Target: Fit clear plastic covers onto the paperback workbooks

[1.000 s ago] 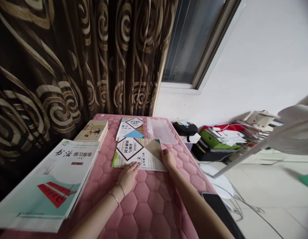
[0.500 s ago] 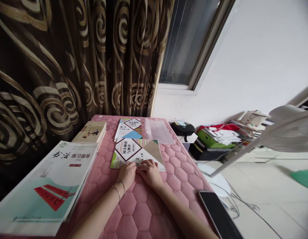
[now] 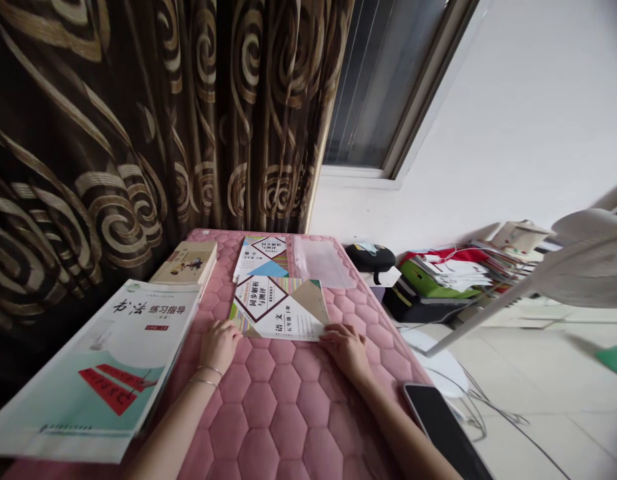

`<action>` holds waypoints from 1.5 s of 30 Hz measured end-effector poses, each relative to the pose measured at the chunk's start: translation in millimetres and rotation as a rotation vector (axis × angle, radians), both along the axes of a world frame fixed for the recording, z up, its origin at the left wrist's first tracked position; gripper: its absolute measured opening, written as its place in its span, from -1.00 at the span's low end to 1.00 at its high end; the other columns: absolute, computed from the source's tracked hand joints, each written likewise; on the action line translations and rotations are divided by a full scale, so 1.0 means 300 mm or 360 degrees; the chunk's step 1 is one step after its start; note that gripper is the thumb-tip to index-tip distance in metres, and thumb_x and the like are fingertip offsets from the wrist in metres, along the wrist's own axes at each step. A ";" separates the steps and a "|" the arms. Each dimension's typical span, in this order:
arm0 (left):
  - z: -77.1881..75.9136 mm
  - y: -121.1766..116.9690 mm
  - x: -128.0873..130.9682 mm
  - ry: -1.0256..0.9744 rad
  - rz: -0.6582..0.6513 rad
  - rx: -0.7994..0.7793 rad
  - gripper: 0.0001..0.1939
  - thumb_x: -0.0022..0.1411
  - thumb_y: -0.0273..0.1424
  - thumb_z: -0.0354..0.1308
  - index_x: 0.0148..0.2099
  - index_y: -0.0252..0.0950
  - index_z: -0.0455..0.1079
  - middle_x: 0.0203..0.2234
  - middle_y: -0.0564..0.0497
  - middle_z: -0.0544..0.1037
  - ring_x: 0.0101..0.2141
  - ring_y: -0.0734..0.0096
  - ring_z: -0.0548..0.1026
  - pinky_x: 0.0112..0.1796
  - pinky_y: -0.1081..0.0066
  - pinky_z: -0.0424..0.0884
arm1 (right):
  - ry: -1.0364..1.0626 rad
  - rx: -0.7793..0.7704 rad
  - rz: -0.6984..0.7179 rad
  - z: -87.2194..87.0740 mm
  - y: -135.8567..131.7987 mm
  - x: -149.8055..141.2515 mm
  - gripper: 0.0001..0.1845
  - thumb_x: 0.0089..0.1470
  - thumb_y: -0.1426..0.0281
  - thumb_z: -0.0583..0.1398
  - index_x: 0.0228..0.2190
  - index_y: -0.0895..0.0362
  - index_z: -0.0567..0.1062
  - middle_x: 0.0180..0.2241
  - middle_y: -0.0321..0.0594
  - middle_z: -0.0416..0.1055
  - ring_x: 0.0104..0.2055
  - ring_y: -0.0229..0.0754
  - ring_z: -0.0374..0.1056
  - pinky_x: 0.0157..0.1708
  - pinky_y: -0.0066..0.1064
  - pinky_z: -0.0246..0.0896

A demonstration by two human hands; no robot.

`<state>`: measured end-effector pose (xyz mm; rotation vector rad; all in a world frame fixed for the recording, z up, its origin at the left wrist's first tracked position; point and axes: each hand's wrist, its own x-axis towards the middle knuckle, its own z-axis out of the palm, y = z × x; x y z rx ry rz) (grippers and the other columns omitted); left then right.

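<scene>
A thin workbook (image 3: 278, 308) with a diamond pattern on its cover lies flat in the middle of the pink quilted table (image 3: 288, 413). My left hand (image 3: 218, 345) rests at the book's near left corner, fingers loosely curled and touching the edge. On the other side, my right hand (image 3: 347, 347) lies at the near right corner with fingers spread flat on the quilt against the book's edge. Neither hand lifts the book. Two thin bracelets circle my left wrist.
A second patterned workbook (image 3: 261, 257) and a clear plastic sleeve (image 3: 322, 262) lie at the far end. A small thick book (image 3: 187, 262) and a large calligraphy book stack (image 3: 103, 363) sit left. A dark phone (image 3: 438, 427) lies at the right edge. Curtain behind; clutter and fan at right.
Both hands were together at the middle of the book's near edge; they have slid apart, the left to the near left corner and the right to the near right corner.
</scene>
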<state>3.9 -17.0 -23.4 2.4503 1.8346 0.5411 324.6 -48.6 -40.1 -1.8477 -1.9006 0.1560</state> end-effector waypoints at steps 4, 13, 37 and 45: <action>-0.009 -0.005 -0.048 0.0014 0.0018 0.0017 -0.78 0.26 -0.40 0.05 -0.35 -0.23 0.52 -0.30 -0.02 0.56 -0.22 0.29 0.39 -0.18 0.33 0.26 | -0.0045 -0.0061 -0.0096 -0.004 -0.010 0.042 -0.80 0.10 0.22 0.16 -0.38 -0.11 0.61 -0.05 -0.30 0.46 0.05 -0.03 0.19 -0.06 -0.19 -0.01; -0.042 0.024 -0.084 -0.0194 0.0023 -0.0036 -0.81 0.22 -0.49 0.07 -0.35 -0.24 0.52 -0.30 -0.01 0.56 -0.21 0.33 0.42 -0.14 0.35 0.28 | 0.0032 -0.0057 -0.0194 0.001 -0.017 0.050 -0.79 0.09 0.24 0.16 -0.41 -0.11 0.62 -0.06 -0.33 0.46 0.04 -0.03 0.19 -0.07 -0.21 0.00; 0.012 -0.023 0.245 -0.0071 -0.0059 -0.0025 -0.83 0.19 -0.39 0.10 -0.29 -0.18 0.54 -0.26 -0.04 0.50 -0.14 0.20 0.38 0.05 0.05 0.08 | -0.0020 0.0077 -0.0015 0.008 0.028 -0.306 -0.71 0.04 0.14 0.22 -0.27 0.08 0.49 0.05 -0.08 0.35 0.11 0.08 0.12 0.05 -0.07 -0.01; 0.005 -0.011 0.218 -0.0115 0.0035 -0.0077 -0.85 0.18 -0.34 0.13 -0.33 -0.12 0.54 -0.27 0.03 0.49 -0.14 0.27 0.36 0.02 0.13 0.08 | 0.0039 0.0021 -0.0101 -0.003 0.045 -0.279 -0.81 0.06 0.22 0.20 -0.34 0.06 0.51 0.06 -0.13 0.35 0.08 0.04 0.14 0.00 -0.13 -0.01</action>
